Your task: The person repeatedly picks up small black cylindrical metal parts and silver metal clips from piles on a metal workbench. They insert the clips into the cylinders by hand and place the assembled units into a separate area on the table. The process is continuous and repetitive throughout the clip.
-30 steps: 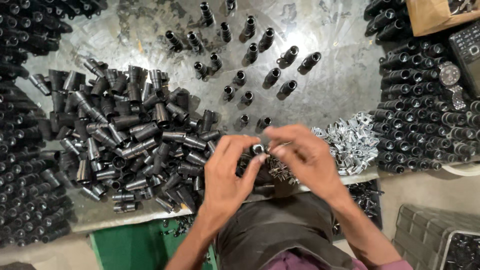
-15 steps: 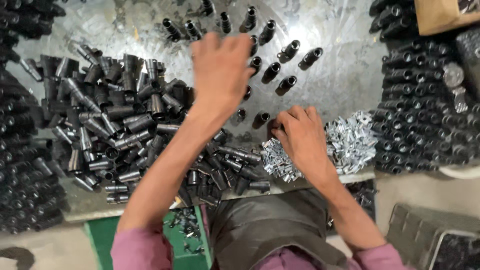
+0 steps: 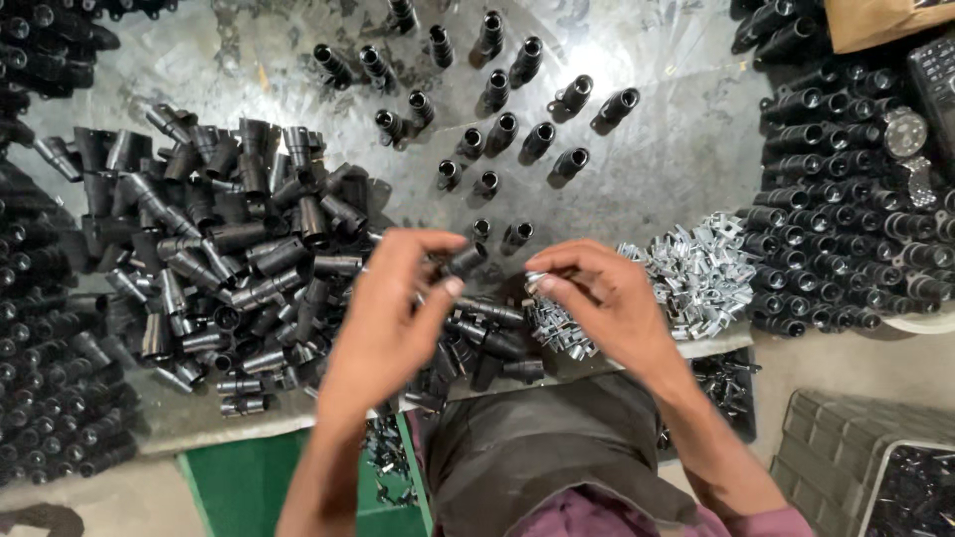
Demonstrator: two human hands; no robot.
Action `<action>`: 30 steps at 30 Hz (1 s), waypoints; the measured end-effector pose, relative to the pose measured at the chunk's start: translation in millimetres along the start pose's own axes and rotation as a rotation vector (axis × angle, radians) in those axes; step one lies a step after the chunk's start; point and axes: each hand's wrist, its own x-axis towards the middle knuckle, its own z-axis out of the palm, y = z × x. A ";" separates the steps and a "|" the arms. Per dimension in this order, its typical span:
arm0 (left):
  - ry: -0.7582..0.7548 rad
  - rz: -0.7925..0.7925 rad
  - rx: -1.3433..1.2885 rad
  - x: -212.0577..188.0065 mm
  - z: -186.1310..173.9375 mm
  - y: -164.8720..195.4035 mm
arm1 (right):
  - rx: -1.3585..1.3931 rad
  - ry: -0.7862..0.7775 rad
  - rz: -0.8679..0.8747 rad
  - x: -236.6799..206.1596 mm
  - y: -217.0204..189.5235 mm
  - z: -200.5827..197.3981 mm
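The right hand (image 3: 607, 298) hides its small metal clip (image 3: 537, 281) (shape unclear), grey crate (image 3: 846, 447) cut off

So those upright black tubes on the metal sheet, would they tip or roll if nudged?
Probably both. The upright black tubes stand tall on narrow ends, so a nudge likely topples them. They look round and rigid, so they'd likely roll on the smooth metal sheet.
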 end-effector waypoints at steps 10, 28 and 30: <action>0.207 0.128 0.035 -22.5 49.0 -4.1 | -0.153 0.093 -0.039 -3.6 -24.1 25.3; 0.245 -0.045 -0.025 4.9 67.1 -22.0 | -0.646 0.253 -0.164 35.7 3.0 -45.6; 0.245 0.042 -0.028 16.1 75.4 -31.1 | -0.656 0.211 -0.135 42.1 15.2 -51.1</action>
